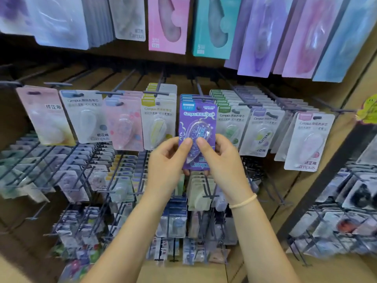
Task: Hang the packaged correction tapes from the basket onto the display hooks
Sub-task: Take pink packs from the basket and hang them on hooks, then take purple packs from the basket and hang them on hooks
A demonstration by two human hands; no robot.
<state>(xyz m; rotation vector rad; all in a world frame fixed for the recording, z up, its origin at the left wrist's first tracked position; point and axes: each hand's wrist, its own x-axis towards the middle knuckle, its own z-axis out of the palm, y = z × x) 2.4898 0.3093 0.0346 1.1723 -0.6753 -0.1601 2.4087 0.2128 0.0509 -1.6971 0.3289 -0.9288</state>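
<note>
Left hand (167, 158) and right hand (219, 158) both pinch the purple carded correction-tape blister pack (196, 131) between them, its hang hole seemingly at the dark wire hook (201, 92) just above

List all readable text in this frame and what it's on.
"Campus": purple pack held in the left hand and right hand, top and bottom.
"Campus": white pack at right, top and bottom.
"Campus": green pack.
"Campus": grey pack above.
"10": pink pack above.
Chinese print and lower rows: too blurred.
</note>
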